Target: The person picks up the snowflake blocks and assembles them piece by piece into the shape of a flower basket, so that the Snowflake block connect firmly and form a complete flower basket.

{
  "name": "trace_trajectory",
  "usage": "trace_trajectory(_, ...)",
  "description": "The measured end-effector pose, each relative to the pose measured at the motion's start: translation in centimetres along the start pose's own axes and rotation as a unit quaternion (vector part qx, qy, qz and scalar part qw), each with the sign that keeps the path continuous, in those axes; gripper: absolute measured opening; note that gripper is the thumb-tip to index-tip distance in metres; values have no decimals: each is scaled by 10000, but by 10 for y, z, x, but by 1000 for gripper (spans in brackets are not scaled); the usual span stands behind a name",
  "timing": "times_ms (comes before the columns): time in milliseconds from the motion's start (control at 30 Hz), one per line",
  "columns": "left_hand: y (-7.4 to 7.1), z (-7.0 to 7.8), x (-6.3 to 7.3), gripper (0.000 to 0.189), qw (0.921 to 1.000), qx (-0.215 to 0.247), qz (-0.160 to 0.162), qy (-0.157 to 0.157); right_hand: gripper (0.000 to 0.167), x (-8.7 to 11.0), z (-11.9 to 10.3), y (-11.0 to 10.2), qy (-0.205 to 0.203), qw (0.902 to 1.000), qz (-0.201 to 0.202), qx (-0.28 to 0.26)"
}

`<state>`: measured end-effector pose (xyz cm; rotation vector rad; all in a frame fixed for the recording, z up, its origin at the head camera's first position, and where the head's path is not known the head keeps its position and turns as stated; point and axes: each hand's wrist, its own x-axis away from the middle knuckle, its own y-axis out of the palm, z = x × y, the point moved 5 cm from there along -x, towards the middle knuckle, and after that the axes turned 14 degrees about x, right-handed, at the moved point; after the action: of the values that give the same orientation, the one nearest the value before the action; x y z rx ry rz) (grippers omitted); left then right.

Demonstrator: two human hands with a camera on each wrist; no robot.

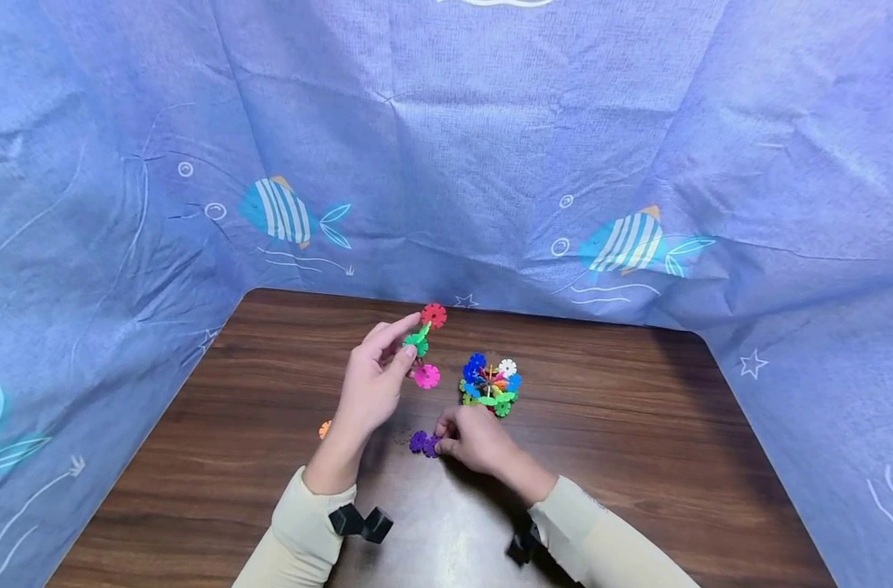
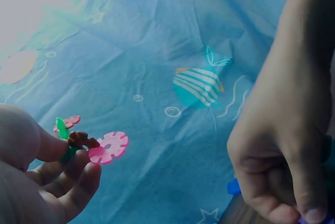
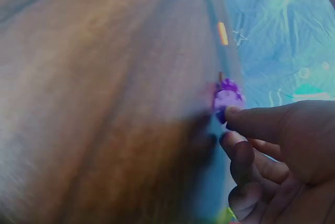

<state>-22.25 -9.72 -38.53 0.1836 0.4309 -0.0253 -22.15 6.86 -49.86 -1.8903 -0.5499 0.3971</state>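
My left hand point(image 1: 372, 382) is raised over the table and pinches a chain of slotted plastic flower discs. A red disc point(image 1: 434, 315) tops the chain, with a green disc point(image 1: 417, 345) by the fingertips and a pink disc point(image 1: 427, 376) below. The left wrist view also shows a brown disc point(image 2: 82, 140) joined beside the pink one. Lower and to the right, my right hand point(image 1: 479, 439) pinches the edge of purple slotted discs point(image 1: 419, 442) between thumb and forefinger. In the right wrist view the purple discs point(image 3: 229, 97) overlap at the fingertips.
Behind the right hand stands a multicoloured cluster of joined discs point(image 1: 506, 367). An orange disc point(image 1: 324, 429) lies left of the left forearm, partly hidden by it. The wooden table point(image 1: 637, 441) meets a blue fish-print cloth point(image 1: 461, 163) at its back and sides.
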Motion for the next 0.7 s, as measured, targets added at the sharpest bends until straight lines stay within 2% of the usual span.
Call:
trace_trajectory(200, 3, -2, 0, 45, 9998, -84, -170, -50, 8, 1, 5, -18, 5, 9984, -195, -539)
trace_trajectory(267, 3, -3, -1, 46, 9998, -76, -190, -48, 6, 1, 8, -30, -18, 9982, 32, -596)
trace_trajectory(333, 4, -3, -1, 47, 9998, -67, -194, -57, 6, 1, 12, -46, 13, 9960, 445, -773)
trace_trajectory(400, 4, -4, 0, 47, 9997, -54, -227, -49, 6, 2, 17, -61, 65, 9885, 939, -1188)
trace_trajectory(467, 5, -5, 0, 48, 9996, -70, -281, -67, 6, 3, 22, -76, 146, 9741, 1472, -1709)
trace_trajectory(567, 8, -7, 2, 48, 9989, -110, -433, -141, 5, 7, 29, -94, 211, 9390, 2184, -2647)
trace_trajectory(700, 13, -10, 3, 49, 9973, -166, -665, -257, 9, 11, 34, -110, 91, 8932, 2925, -3414)
